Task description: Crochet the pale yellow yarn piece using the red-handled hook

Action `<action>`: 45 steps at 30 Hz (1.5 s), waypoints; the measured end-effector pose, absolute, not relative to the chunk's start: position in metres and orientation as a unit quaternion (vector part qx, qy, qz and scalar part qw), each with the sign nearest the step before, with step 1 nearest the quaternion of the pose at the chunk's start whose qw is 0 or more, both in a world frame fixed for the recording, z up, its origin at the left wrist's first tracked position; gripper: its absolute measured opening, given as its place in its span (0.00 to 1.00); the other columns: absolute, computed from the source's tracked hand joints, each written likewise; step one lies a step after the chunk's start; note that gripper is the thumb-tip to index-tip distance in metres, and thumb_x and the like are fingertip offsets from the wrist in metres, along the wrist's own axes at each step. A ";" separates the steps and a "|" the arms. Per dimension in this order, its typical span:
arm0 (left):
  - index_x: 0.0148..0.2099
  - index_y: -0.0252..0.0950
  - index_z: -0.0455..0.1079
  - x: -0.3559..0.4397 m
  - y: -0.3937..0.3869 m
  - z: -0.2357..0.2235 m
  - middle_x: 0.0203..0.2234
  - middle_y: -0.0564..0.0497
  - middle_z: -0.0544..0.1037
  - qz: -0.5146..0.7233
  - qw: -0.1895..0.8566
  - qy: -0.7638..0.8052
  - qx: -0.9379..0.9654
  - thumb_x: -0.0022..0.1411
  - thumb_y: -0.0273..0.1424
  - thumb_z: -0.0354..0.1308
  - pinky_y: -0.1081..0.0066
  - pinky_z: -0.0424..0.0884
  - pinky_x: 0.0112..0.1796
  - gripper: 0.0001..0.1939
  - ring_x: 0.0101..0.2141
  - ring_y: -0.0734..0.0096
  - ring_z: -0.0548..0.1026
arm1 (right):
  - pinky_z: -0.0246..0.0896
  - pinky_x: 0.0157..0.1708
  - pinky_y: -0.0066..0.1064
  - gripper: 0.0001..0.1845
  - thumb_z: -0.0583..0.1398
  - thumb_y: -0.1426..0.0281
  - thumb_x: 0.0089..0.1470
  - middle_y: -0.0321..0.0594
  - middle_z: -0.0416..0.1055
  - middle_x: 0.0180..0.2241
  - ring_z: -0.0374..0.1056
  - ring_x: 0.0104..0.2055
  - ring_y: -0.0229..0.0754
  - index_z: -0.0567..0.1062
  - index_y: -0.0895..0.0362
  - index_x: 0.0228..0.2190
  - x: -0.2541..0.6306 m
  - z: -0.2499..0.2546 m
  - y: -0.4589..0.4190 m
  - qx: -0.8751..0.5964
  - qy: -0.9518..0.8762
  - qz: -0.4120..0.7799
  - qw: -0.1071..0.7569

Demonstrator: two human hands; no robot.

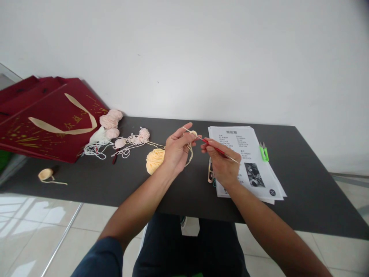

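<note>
My left hand [176, 151] is raised over the dark table [302, 184], fingers pinched on a small cream crochet piece [193, 134] with yarn looped over the index finger. A strand hangs from it toward the yellow yarn ball [155, 160] lying just left of that hand. My right hand [222, 163] grips a red crochet hook [217, 149], whose tip points at the crochet piece. Both hands hover close together above the table's middle.
Printed pattern sheets [253, 169] lie right of my hands, with green thread snips [263, 151] beside them. Pink yarn balls [110, 119] and tangled white and pink yarn [127, 143] sit at the left, by red gift bags [49, 119]. A small cream yarn coil [46, 174] lies far left.
</note>
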State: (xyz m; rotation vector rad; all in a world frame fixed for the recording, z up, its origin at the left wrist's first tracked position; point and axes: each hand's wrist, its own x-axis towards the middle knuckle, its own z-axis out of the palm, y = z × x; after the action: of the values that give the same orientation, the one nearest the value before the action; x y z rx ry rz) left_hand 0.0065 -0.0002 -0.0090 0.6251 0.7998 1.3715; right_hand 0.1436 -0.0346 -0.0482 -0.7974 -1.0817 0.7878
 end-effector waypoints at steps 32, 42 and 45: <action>0.47 0.38 0.83 0.002 -0.004 -0.022 0.25 0.57 0.75 0.546 0.324 0.415 0.651 0.54 0.22 0.63 0.74 0.67 0.31 0.18 0.25 0.79 0.69 | 0.67 0.25 0.29 0.09 0.71 0.66 0.57 0.33 0.81 0.33 0.71 0.26 0.34 0.75 0.52 0.35 0.175 -0.023 -0.028 -0.378 -0.441 0.393 0.713; 0.40 0.36 0.84 -0.003 0.003 -0.016 0.21 0.56 0.76 0.524 0.582 0.342 0.520 0.47 0.22 0.66 0.74 0.65 0.26 0.15 0.21 0.79 0.70 | 0.68 0.24 0.29 0.09 0.72 0.66 0.56 0.34 0.81 0.32 0.71 0.26 0.35 0.76 0.51 0.34 0.179 -0.015 -0.030 -0.338 -0.484 0.405 0.698; 0.37 0.36 0.84 -0.004 0.003 -0.015 0.20 0.55 0.77 0.517 0.615 0.330 0.495 0.46 0.21 0.65 0.74 0.65 0.25 0.14 0.20 0.78 0.70 | 0.67 0.24 0.30 0.09 0.72 0.67 0.57 0.34 0.82 0.33 0.72 0.27 0.35 0.77 0.51 0.34 0.177 -0.014 -0.031 -0.322 -0.490 0.406 0.701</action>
State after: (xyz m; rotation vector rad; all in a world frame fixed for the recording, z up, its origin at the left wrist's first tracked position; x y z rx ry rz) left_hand -0.0044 0.0034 -0.0150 1.1396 0.7608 1.1917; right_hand 0.1773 -0.0312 -0.0144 -0.7163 -1.0908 0.9049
